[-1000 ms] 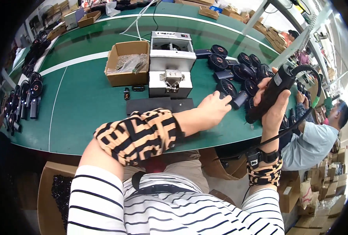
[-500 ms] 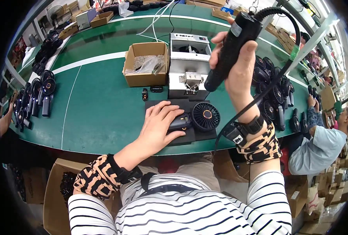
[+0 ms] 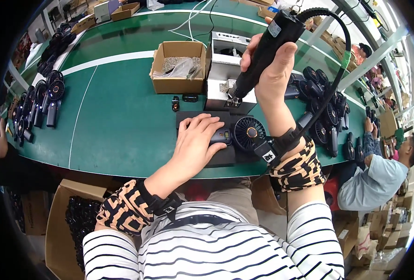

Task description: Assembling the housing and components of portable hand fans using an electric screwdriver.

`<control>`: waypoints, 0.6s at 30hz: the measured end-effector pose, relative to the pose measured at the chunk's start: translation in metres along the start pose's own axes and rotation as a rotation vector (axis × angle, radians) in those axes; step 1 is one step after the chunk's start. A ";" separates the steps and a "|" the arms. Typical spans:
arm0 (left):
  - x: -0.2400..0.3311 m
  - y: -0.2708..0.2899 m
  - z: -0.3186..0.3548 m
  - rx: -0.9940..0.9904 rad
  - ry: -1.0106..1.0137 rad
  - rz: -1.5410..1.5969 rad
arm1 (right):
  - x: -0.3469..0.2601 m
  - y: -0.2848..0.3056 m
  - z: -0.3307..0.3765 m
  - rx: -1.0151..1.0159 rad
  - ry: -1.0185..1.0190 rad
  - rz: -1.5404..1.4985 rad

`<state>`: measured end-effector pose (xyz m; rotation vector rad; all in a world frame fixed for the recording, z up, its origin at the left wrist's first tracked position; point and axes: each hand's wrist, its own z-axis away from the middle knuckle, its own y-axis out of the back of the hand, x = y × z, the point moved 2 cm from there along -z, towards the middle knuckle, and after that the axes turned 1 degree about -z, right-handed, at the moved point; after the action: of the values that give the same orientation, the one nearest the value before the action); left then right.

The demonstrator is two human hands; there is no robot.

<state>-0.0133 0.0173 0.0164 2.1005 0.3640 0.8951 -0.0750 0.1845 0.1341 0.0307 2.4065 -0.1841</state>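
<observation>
A black electric screwdriver (image 3: 268, 49) is upright but tilted in my right hand (image 3: 276, 72), fingers wrapped round its body. Its tip points down at the metal outlet of a white and grey screw feeder (image 3: 216, 100); whether it touches a screw I cannot tell. My left hand (image 3: 195, 142) lies over the handle of a black handheld fan (image 3: 250, 132), pressing it onto a dark foam pad (image 3: 222, 160). The fan's round head faces up, and a small lit display shows beside my fingers.
Behind the pad stands a cardboard box (image 3: 176, 86) of small screws with a plastic bag. Two small black parts (image 3: 189, 98) lie before it. Piles of fans (image 3: 326, 112) sit right and left (image 3: 39, 105). A cable (image 3: 342, 70) hangs from the screwdriver. A co-worker (image 3: 372, 175) sits at right.
My right hand has lowered the screwdriver leftward, bringing its tip to the feeder's outlet. My left hand stays on the fan. The view has shifted slightly.
</observation>
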 end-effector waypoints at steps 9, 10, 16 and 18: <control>0.000 -0.002 0.002 0.070 -0.043 -0.031 | -0.036 -0.008 0.038 -0.034 -0.082 0.011; 0.001 -0.002 0.002 0.083 -0.046 -0.029 | -0.036 -0.008 0.040 -0.031 -0.092 0.004; 0.000 -0.003 0.002 0.087 -0.035 -0.028 | -0.023 -0.008 0.050 -0.011 -0.129 -0.033; 0.001 -0.002 0.001 0.078 -0.026 -0.024 | -0.017 -0.005 0.052 0.000 -0.144 -0.035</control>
<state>-0.0122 0.0186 0.0153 2.1727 0.4159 0.8510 -0.0276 0.1726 0.1078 -0.0235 2.2650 -0.1953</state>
